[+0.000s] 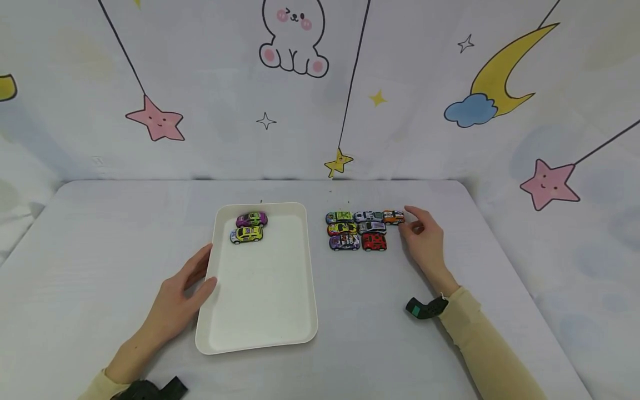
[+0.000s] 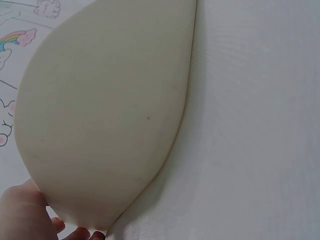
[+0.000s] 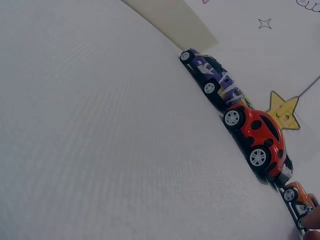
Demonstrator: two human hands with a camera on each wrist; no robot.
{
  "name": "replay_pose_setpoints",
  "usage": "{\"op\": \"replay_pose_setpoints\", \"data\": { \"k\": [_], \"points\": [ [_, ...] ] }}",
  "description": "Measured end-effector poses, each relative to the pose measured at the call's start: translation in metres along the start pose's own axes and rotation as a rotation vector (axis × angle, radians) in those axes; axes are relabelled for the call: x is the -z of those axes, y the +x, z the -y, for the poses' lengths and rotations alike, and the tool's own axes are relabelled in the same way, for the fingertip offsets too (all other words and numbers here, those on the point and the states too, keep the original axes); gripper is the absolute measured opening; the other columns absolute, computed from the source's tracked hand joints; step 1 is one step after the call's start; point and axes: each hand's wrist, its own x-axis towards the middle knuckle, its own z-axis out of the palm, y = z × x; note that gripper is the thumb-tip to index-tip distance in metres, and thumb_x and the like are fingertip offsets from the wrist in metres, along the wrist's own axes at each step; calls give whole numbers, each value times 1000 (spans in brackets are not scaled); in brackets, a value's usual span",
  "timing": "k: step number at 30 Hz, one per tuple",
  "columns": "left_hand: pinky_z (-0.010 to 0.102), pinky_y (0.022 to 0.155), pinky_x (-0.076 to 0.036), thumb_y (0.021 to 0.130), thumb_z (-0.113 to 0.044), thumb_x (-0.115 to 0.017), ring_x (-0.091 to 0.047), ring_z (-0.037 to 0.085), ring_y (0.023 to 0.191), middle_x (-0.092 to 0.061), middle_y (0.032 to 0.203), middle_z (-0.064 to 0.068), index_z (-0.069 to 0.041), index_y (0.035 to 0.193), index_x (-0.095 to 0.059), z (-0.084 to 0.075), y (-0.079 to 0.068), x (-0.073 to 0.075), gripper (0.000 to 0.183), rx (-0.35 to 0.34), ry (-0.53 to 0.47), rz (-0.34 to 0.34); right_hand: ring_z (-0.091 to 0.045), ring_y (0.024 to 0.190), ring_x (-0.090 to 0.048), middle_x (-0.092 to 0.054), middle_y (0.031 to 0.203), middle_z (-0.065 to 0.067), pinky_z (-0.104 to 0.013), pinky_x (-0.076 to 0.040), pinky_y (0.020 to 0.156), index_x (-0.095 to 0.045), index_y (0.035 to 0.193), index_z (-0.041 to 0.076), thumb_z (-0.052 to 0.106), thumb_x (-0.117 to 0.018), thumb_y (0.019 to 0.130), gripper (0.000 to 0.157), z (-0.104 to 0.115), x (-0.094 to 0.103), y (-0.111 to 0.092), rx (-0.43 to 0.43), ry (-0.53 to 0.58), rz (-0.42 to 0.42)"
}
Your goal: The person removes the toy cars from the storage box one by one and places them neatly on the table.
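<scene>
My left hand [image 1: 175,297] holds the left edge of a white rectangular tray [image 1: 260,311], thumb at the rim. In the left wrist view the tray's side [image 2: 110,110] fills much of the picture, with fingers at its lower end. Inside the tray, near the far left corner, sit a purple toy car [image 1: 251,219] and a yellow toy car [image 1: 246,234]. My right hand [image 1: 425,239] has thumb and forefinger at the right end of an orange toy car [image 1: 393,217]. In the right wrist view a fingertip [image 3: 313,220] overlaps that car.
Left of the orange car, several toy cars stand in close rows, including a green one [image 1: 339,217], a red spotted one [image 1: 374,242] and a purple-and-white one [image 1: 344,242]. A white cloth covers the table [image 1: 125,233]. Behind it hangs a printed backdrop [image 1: 215,83].
</scene>
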Motion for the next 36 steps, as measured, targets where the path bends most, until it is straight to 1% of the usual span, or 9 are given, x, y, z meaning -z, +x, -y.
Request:
{"op": "replay_pose_setpoints", "data": {
  "k": [9, 13, 19, 22, 25, 28, 31, 33, 36],
  "points": [
    [0, 96, -33, 98, -14, -63, -46, -18, 120, -53, 147, 16, -19, 156, -37, 1, 0, -1, 64, 5, 0, -1, -12, 79, -52, -67, 104, -16, -14, -37, 68, -66, 128, 6, -1, -68, 89, 40, -1, -1, -1, 32, 7, -20],
    [-1, 95, -33, 98, -16, -63, -46, -18, 120, -53, 147, 16, -18, 156, -36, 1, 0, -1, 64, 12, 5, 5, -10, 77, -51, -67, 107, -16, -17, -37, 68, -67, 126, 5, -3, -68, 89, 38, -2, -2, -2, 110, 29, -56],
    [-1, 95, -33, 98, -15, -64, -44, -18, 121, -51, 148, 16, -20, 156, -35, 3, 0, -2, 65, 5, 13, 5, -14, 78, -54, -68, 116, -16, -27, -39, 71, -70, 121, 2, -7, -66, 88, 34, 3, -4, -3, 295, 67, -118],
    [-1, 95, -33, 98, -14, -64, -44, -19, 121, -51, 148, 16, -20, 156, -35, 3, 0, -2, 65, 5, 5, 3, -17, 79, -55, -68, 116, -15, -25, -41, 71, -71, 119, 1, -11, -64, 88, 34, 9, -7, -7, 370, 111, -161],
    [0, 95, -34, 98, -14, -64, -45, -19, 120, -51, 148, 16, -19, 156, -36, 2, -1, -2, 65, 5, -2, 3, -23, 79, -58, -69, 113, -18, -21, -44, 73, -72, 115, -2, -17, -62, 85, 35, 19, -13, -14, 488, 177, -195],
    [0, 95, -34, 98, -14, -64, -44, -19, 120, -51, 148, 16, -19, 156, -36, 2, -1, -2, 65, 5, 3, 3, -31, 81, -61, -69, 108, -23, -20, -47, 78, -72, 109, -7, -17, -59, 83, 31, 35, -21, -21, 631, 234, -210],
    [0, 95, -34, 98, -14, -64, -43, -19, 121, -51, 148, 16, -19, 156, -36, 2, 0, -2, 65, 4, 5, 2, -35, 79, -62, -69, 99, -27, -22, -49, 75, -73, 100, -11, -12, -57, 82, 24, 56, -29, -30, 769, 271, -232],
    [0, 95, -34, 98, -14, -64, -43, -19, 121, -51, 148, 17, -19, 156, -36, 2, 0, -2, 65, 3, 4, 2, -33, 76, -61, -69, 93, -27, -26, -48, 69, -73, 93, -12, -8, -55, 83, 20, 70, -34, -37, 860, 299, -255],
    [0, 95, -34, 98, -14, -64, -45, -18, 120, -52, 148, 16, -19, 156, -36, 1, 1, 0, 65, 3, -1, 1, -28, 67, -58, -70, 86, -24, -29, -44, 59, -72, 85, -12, -5, -53, 86, 20, 89, -42, -45, 1011, 356, -262]
  ]
}}
